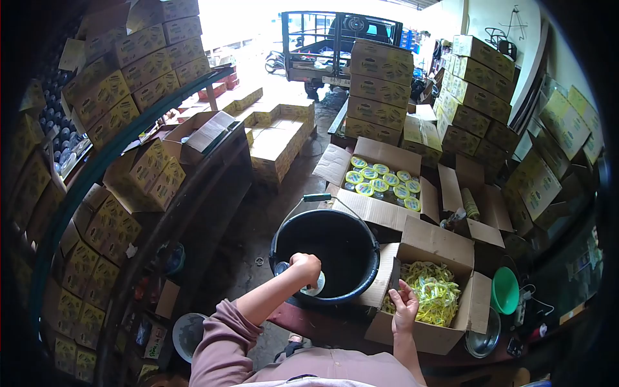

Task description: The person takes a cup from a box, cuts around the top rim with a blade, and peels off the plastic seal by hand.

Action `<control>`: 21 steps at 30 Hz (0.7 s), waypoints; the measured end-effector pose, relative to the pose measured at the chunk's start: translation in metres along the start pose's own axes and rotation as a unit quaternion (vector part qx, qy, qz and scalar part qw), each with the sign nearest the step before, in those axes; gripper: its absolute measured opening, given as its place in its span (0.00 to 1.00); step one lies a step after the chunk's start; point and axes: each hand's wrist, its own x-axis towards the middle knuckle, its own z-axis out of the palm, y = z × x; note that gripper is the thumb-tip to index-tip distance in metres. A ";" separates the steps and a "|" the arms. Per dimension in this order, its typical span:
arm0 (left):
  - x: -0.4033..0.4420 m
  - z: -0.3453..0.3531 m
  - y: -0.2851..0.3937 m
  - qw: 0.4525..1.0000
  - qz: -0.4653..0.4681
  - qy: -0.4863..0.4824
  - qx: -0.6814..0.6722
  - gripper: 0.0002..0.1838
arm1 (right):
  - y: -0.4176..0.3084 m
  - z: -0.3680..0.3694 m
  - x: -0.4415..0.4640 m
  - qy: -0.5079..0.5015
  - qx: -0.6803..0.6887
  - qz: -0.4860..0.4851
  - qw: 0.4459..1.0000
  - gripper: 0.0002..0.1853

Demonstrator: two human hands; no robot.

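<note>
My left hand (305,269) is closed on a small clear container (314,285) at the near left inside of a black bucket (280,245). Another rounded clear item (281,267) shows beside that wrist, partly hidden by it. My right hand (403,302) is over the left edge of an open carton (475,303) filled with yellow-green strips (438,290). Its fingers are bent and partly apart, and whether they hold a strip is too small to tell. The bucket's handle (317,197) lies against its far rim.
Behind the bucket, an open carton (387,208) holds several yellow-lidded cups (380,177). A green bowl (505,290) and a clear bowl (483,334) stand at the right. Stacked boxes (380,84) and a truck (316,45) are farther back. A white bucket (188,335) is lower left.
</note>
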 end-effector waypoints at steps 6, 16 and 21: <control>-0.001 0.002 -0.001 1.000 0.024 0.006 -0.017 0.28 | 0.005 0.010 -0.004 -0.010 0.000 0.001 1.000 0.18; 0.002 0.002 -0.020 0.985 0.153 0.026 -0.075 0.28 | 0.009 0.012 -0.002 -0.002 0.071 0.054 0.996 0.18; 0.011 0.001 -0.015 0.877 0.226 0.236 -0.353 0.28 | 0.012 0.008 0.001 -0.026 0.195 0.192 0.962 0.15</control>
